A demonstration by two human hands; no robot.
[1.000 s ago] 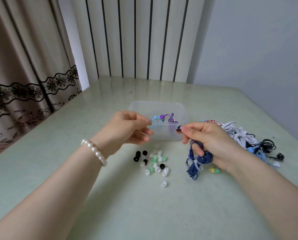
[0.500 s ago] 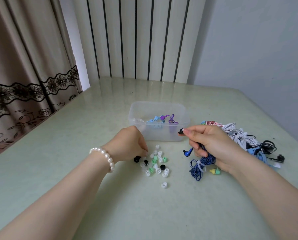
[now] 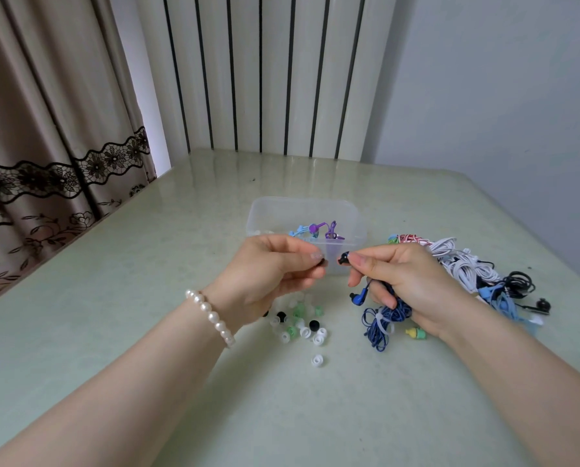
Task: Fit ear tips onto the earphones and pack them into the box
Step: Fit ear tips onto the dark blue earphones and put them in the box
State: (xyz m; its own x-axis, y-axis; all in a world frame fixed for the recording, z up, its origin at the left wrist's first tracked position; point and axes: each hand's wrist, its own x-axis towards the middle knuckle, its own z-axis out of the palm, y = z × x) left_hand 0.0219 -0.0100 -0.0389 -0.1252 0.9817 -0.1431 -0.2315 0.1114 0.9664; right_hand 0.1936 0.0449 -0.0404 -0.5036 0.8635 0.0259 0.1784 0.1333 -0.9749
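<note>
A: Start at the left. What's in the room?

B: A brown curtain (image 3: 39,136) with a black lace flower band hangs along the left edge. Next to it, at the back, is a white panel with thin black vertical stripes (image 3: 261,72), then a plain pale wall (image 3: 490,96) on the right. A pale green, glossy tabletop (image 3: 140,264) fills the lower part of the view.

A: And the hands?

B: The left hand (image 3: 268,274), with a pearl bracelet (image 3: 211,318) on its wrist, is raised above the tabletop. Its grip is closed to a pinch: thumb and forefinger hold a small black ear tip (image 3: 323,262).

A: Under it?

B: A loose scatter of ear tips (image 3: 302,326), white, green and black, lying on the tabletop.

A: Where's the box?

B: The clear plastic box (image 3: 281,210) stands just behind the hands, open, with purple and light blue earphones (image 3: 318,229) inside.

A: The right hand?

B: The right hand (image 3: 413,284) pinches a black earbud (image 3: 343,257) at its fingertips, just apart from the ear tip, while its other fingers curl round the bundled dark blue earphone cable (image 3: 382,320). A blue earbud (image 3: 359,297) dangles below.

A: Further right?

B: A pile of white, red-striped, blue and black earphones (image 3: 467,267) lies on the tabletop.
</note>
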